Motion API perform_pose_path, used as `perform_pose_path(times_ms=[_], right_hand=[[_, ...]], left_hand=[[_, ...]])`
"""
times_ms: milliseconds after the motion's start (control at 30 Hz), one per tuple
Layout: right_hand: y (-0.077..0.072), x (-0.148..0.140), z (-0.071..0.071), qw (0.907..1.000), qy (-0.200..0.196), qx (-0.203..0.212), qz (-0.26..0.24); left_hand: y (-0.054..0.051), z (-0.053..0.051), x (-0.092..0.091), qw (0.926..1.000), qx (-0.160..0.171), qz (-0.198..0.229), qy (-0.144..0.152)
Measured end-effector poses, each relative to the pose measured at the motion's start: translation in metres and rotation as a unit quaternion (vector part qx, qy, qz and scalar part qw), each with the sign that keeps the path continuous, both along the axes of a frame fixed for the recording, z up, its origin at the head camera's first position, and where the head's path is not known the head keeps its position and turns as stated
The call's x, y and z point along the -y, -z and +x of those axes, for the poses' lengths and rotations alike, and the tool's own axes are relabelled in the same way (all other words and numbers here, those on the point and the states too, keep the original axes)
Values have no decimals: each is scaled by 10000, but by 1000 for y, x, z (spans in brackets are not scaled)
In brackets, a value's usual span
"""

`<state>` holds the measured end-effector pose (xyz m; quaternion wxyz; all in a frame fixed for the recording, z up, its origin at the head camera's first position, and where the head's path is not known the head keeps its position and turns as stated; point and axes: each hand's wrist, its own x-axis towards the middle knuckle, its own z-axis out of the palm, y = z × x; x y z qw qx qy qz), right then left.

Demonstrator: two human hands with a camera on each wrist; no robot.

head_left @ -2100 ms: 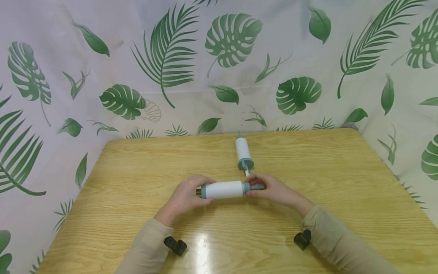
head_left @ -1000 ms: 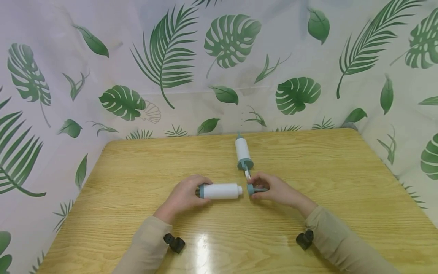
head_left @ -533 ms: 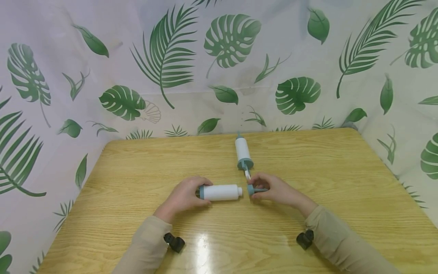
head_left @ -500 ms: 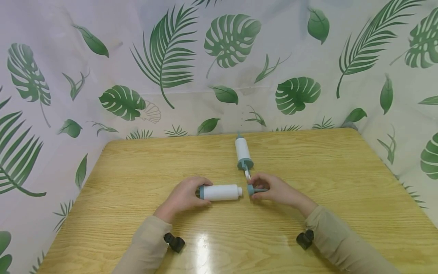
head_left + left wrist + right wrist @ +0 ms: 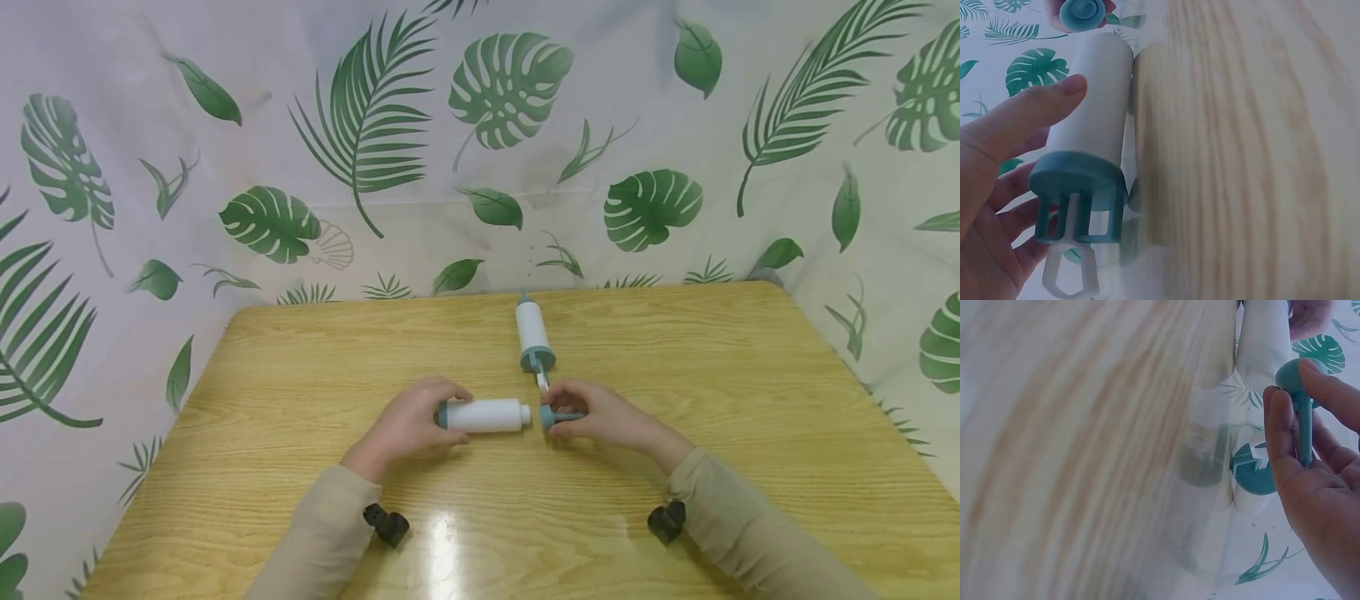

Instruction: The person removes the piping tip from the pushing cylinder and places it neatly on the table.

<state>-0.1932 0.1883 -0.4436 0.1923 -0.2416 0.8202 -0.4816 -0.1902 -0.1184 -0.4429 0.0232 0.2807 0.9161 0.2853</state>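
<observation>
My left hand (image 5: 408, 421) holds a white syringe barrel (image 5: 487, 415) at its left end, thumb and fingers on either side. The barrel lies sideways, with its bare white neck toward the right. In the left wrist view a teal end cap (image 5: 1075, 172) with open prongs and a white pull ring (image 5: 1070, 270) shows on the near end. A short gap from the neck, my right hand (image 5: 600, 415) pinches a teal nozzle (image 5: 1300, 394) by its round cap, its thin stem pointing back into the palm. Most of the other right fingers are hidden in the head view.
A second white syringe (image 5: 532, 329), with teal ends and its nozzle pointing to the back, lies just beyond the right hand on the wooden table (image 5: 315, 358). A leaf-printed cloth (image 5: 420, 208) hangs behind and at the sides.
About two seconds ago the nozzle was on the barrel's neck. It has come off to the right in my right hand. Lately the left hand shifts slightly with the barrel.
</observation>
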Motion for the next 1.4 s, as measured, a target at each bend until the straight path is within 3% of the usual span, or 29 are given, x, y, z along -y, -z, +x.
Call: perform_pose_path(times_ms=[167, 433, 633, 933, 1100, 1400], right_hand=[[1, 0, -1, 9999, -21, 97, -28], [1, 1, -2, 10000, -70, 4, 15], [-5, 6, 0, 9999, -84, -65, -74], [-14, 18, 6, 9995, -125, -143, -270], [-12, 20, 6, 9990, -247, -150, -348], [-12, 21, 7, 9993, -234, 50, -288]], left_hand=[[0, -2, -3, 10000, -49, 39, -3], [-7, -1, -8, 9990, -417, 159, 16], [-13, 4, -22, 9944, -742, 663, 347], [-7, 9, -48, 9802, -1239, 1149, 1028], [-5, 14, -54, 9815, -1153, 1205, 945], [-5, 15, -57, 9851, -716, 1352, 785]])
